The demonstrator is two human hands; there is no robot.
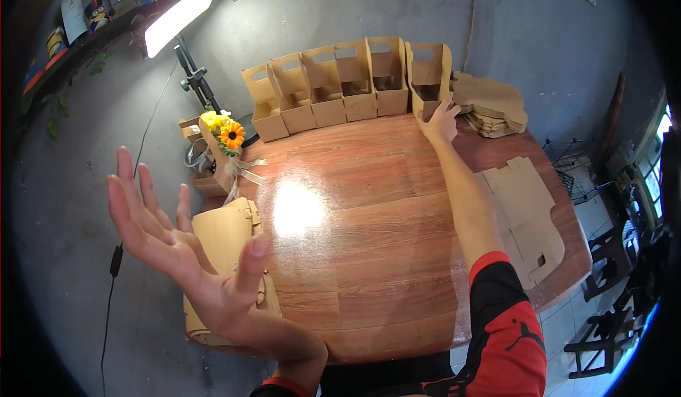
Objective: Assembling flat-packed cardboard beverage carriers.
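My right hand reaches to the back of the table and grips the low front of a brown cardboard carrier box with a cut-out handle in its tall back. This box stands upright at the right end of a curved row of several like boxes, with a narrow gap beside it. My left hand is raised at the left, palm up, fingers spread, holding nothing. Below it lies a stack of flat cardboard pieces, partly hidden by the hand and wrist.
Another cardboard stack lies at the back right, and a flat cardboard sheet near the right edge. At the left back stand a cardboard holder with artificial flowers and a lit lamp. The wooden table reflects its light.
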